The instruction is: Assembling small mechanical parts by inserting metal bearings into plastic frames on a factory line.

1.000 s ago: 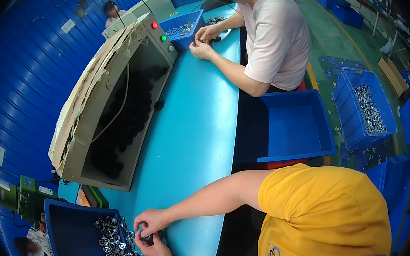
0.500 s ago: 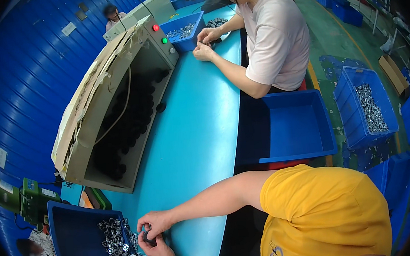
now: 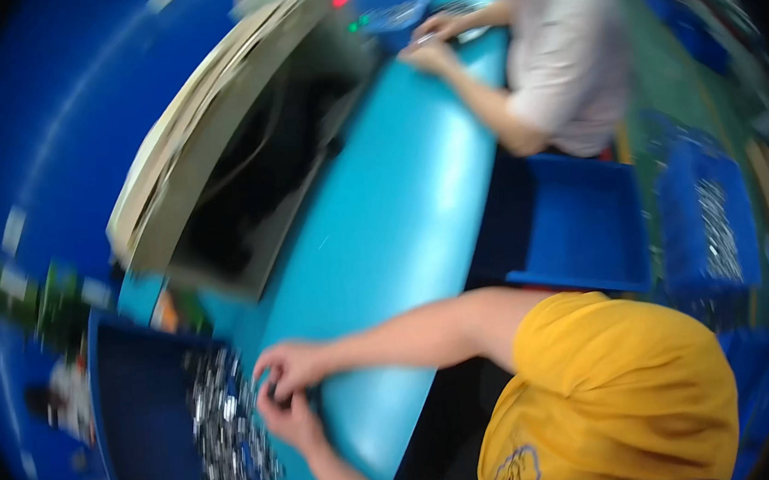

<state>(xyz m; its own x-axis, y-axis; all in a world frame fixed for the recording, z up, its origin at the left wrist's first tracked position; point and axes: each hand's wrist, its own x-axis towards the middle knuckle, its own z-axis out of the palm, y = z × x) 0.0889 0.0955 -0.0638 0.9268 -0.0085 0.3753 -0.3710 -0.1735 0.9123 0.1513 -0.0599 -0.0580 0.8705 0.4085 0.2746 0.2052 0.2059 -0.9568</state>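
Note:
My right hand (image 3: 296, 364) reaches in from the yellow sleeve, and my left hand (image 3: 293, 423) comes up from the lower edge. Their fingertips meet around a small dark round part (image 3: 279, 394), mostly covered by the fingers and blurred. Both hands are closed on it, just above the edge of the turquoise table (image 3: 352, 289). Right beside them stands a blue bin (image 3: 148, 429). A pile of small shiny metal parts (image 3: 227, 431) lies along the bin's side nearest my hands.
A pale box-shaped machine (image 3: 146, 217) with a dark opening and red and green lights stands on the table. Beyond it a co-worker (image 3: 566, 56) works with both hands. Blue crates (image 3: 587, 230) stand at the right. Green equipment (image 3: 56, 295) is at far left.
The view has swung, so the machine, table and co-worker sit higher and further right, with motion blur. My hands stay together around the dark part.

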